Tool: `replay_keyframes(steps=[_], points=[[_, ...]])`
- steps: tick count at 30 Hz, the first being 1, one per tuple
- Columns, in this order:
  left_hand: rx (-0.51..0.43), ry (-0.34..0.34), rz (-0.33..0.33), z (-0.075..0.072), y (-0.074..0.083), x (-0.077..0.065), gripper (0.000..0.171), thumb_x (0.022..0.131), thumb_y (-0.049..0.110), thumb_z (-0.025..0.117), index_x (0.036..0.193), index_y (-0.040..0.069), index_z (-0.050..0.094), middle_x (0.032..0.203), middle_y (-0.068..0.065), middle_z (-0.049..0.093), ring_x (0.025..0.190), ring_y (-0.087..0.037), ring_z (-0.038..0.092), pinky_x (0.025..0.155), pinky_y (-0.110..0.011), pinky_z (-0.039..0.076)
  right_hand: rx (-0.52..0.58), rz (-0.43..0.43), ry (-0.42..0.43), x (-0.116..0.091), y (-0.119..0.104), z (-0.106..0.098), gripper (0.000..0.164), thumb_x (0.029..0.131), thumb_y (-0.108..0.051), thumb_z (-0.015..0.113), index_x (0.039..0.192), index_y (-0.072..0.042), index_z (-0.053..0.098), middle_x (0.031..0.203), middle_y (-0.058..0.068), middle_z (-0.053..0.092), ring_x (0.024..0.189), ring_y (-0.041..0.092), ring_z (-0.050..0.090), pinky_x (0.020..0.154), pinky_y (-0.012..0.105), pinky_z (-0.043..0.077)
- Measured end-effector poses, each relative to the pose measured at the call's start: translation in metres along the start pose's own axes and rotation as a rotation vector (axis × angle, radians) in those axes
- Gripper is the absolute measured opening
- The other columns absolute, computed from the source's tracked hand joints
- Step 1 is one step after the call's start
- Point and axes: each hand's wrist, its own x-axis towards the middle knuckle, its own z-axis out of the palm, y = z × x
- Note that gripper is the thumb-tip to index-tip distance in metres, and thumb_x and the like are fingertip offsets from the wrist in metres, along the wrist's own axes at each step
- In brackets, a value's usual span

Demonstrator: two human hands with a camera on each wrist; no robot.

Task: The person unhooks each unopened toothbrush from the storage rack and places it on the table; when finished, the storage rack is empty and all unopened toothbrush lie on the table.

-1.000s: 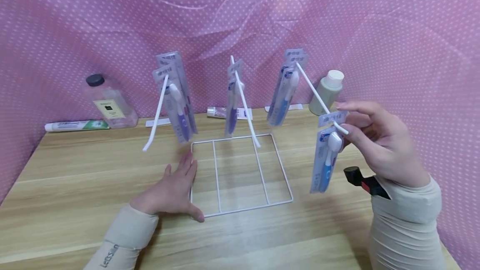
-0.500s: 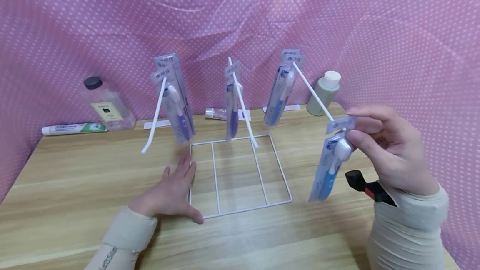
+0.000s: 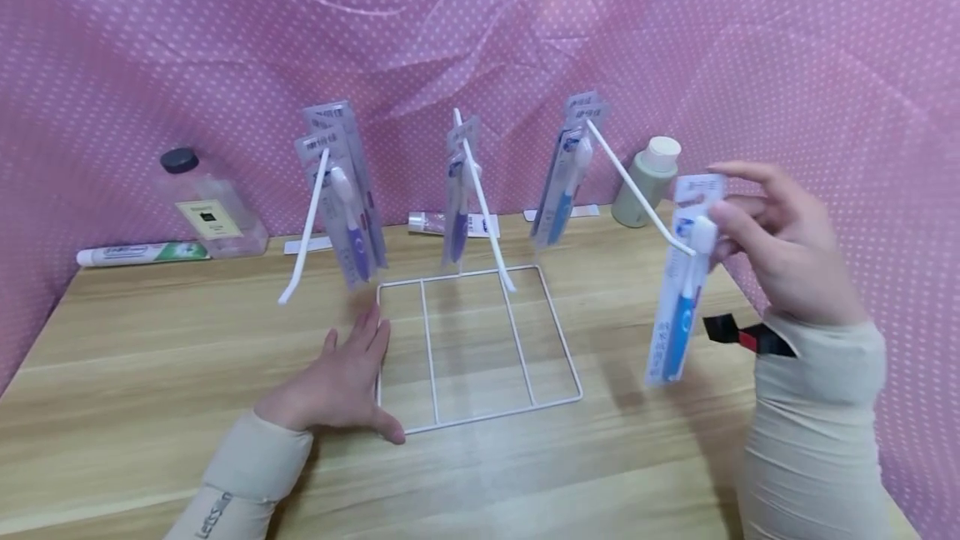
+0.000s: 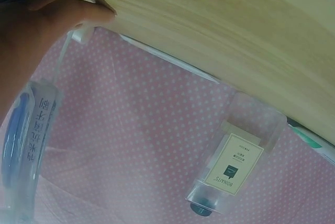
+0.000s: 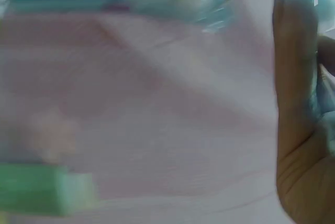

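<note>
My right hand (image 3: 780,248) pinches a packaged blue toothbrush (image 3: 681,315) near its top, between thumb and fingers. The pack hangs upright at the right hook (image 3: 637,190), whose tip overlaps its front in the head view; its top card is above that tip. My left hand (image 3: 341,382) rests with spread fingers at the left side of the white wire rack's base (image 3: 480,421). Two more blue toothbrush packs (image 3: 562,190) hang far back on the right hook. Purple toothbrush packs hang on the left hook (image 3: 306,244) and the middle hook (image 3: 487,219). The right wrist view is blurred.
Along the table's back edge stand a clear bottle with a black cap (image 3: 217,219) and a green bottle with a white cap (image 3: 648,182). Toothpaste tubes lie there too, one green and white (image 3: 142,254), one smaller (image 3: 427,223). A pink dotted cloth (image 3: 480,23) hangs behind.
My right hand has drawn the blue toothbrush pack forward off the right hook's tip, then raised it to the right. The left hand has stayed at the rack's base.
</note>
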Motion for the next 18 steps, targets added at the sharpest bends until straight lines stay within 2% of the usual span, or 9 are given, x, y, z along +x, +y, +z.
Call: replay_keyframes(steps=[3,5,7,12,15,18], points=[[0.0,0.004,0.0,0.001,0.0,0.0,0.16,0.054,0.075,0.092,0.163,-0.015,0.016,0.171,-0.037,-0.005,0.161,-0.054,0.005,0.119,-0.084,0.009,-0.183,0.231,-0.044,0.016,0.032,-0.011,0.041,0.107,-0.003,0.059,0.147,-0.007,0.057,0.098,0.003,0.08,0.072,0.017,0.074,0.06,0.032,0.063],[-0.001,0.002,-0.003,0.002,0.0,0.0,0.161,0.054,0.075,0.092,0.163,-0.015,0.016,0.171,-0.037,-0.005,0.161,-0.054,0.005,0.119,-0.084,0.009,-0.273,0.349,-0.085,0.024,0.058,-0.014,0.04,0.108,-0.012,0.06,0.148,-0.01,0.055,0.099,0.002,0.077,0.078,0.018,0.074,0.062,0.037,0.065],[0.0,0.0,-0.006,0.002,-0.001,0.0,0.161,0.054,0.075,0.092,0.163,-0.015,0.016,0.171,-0.037,-0.005,0.161,-0.054,0.005,0.119,-0.084,0.009,-0.355,0.433,-0.14,0.028,0.085,-0.017,0.044,0.11,-0.018,0.059,0.152,-0.008,0.05,0.1,0.002,0.073,0.081,0.018,0.073,0.065,0.04,0.065],[0.012,0.007,-0.005,0.003,-0.002,0.001,0.161,0.052,0.076,0.093,0.162,-0.015,0.017,0.171,-0.037,-0.003,0.161,-0.054,0.007,0.119,-0.084,0.01,-0.321,0.633,-0.248,0.032,0.135,-0.018,0.053,0.112,-0.022,0.053,0.16,-0.004,0.037,0.099,0.005,0.068,0.08,0.017,0.07,0.067,0.037,0.065],[0.003,0.002,-0.013,0.002,-0.002,0.002,0.162,0.053,0.075,0.093,0.163,-0.014,0.016,0.172,-0.036,-0.005,0.161,-0.053,0.005,0.12,-0.083,0.008,-0.286,0.729,-0.284,0.038,0.151,-0.012,0.053,0.112,-0.02,0.052,0.16,-0.003,0.035,0.098,0.005,0.069,0.076,0.015,0.07,0.065,0.035,0.064],[-0.01,-0.003,-0.021,0.002,-0.003,0.002,0.162,0.053,0.074,0.094,0.164,-0.014,0.014,0.172,-0.036,-0.006,0.161,-0.052,0.004,0.12,-0.082,0.007,-0.315,0.774,-0.305,0.044,0.163,-0.004,0.051,0.111,-0.015,0.053,0.157,0.001,0.039,0.094,0.005,0.071,0.073,0.015,0.07,0.062,0.034,0.064]])
